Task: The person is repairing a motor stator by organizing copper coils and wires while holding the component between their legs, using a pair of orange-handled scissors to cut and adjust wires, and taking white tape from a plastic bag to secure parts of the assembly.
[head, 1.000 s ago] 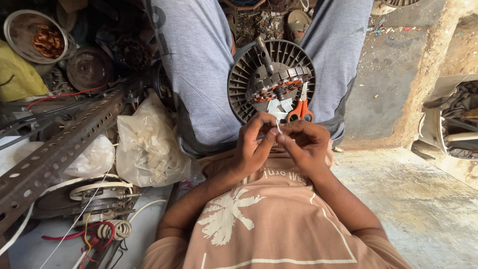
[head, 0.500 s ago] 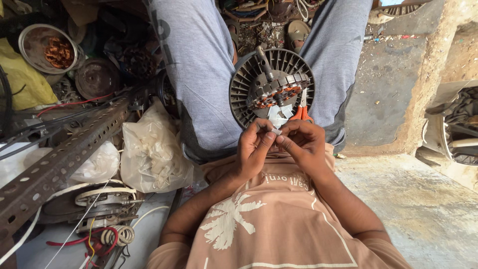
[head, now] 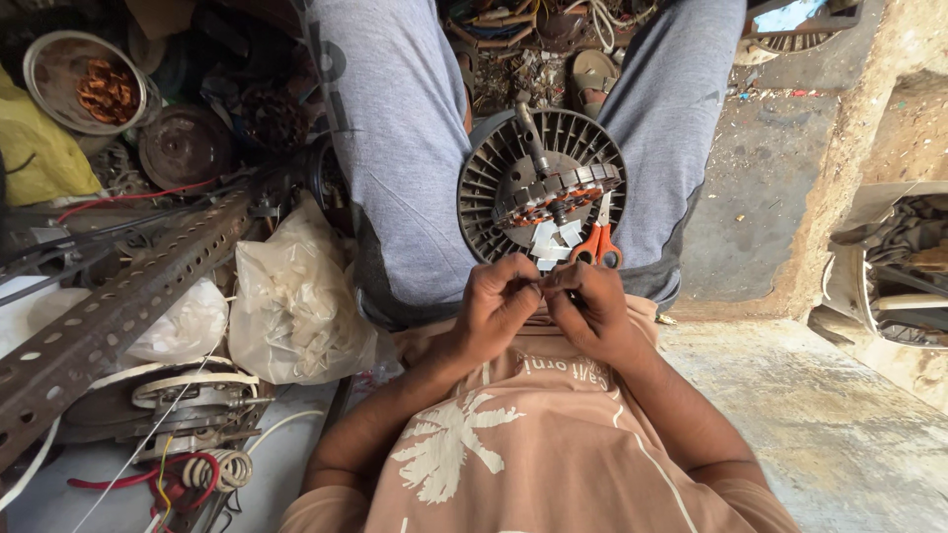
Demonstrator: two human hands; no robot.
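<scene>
the left hand and the right hand meet fingertip to fingertip just above the person's chest, both pinched shut on something very small between them — too small to make out, perhaps a scrap of pale paper or a fine wire. neither hand is free; each is closed in a tight pinch.

just beyond the knuckles, in the lap between the grey trouser legs, lies the round fan motor with its dark finned housing and shaft pointing away. its winding slots show copper coils around part of the ring, and a few white paper slips lie loose at the near rim beside orange-handled scissors. by my reading the winding work is partway along: coils sit in the core, but the slips are not yet tucked in and the cover is not on.

out toward the left side of the floor sit a clear plastic bag, a perforated steel angle bar, a metal bowl of copper scrap — and another wound coil near the bottom edge.
</scene>
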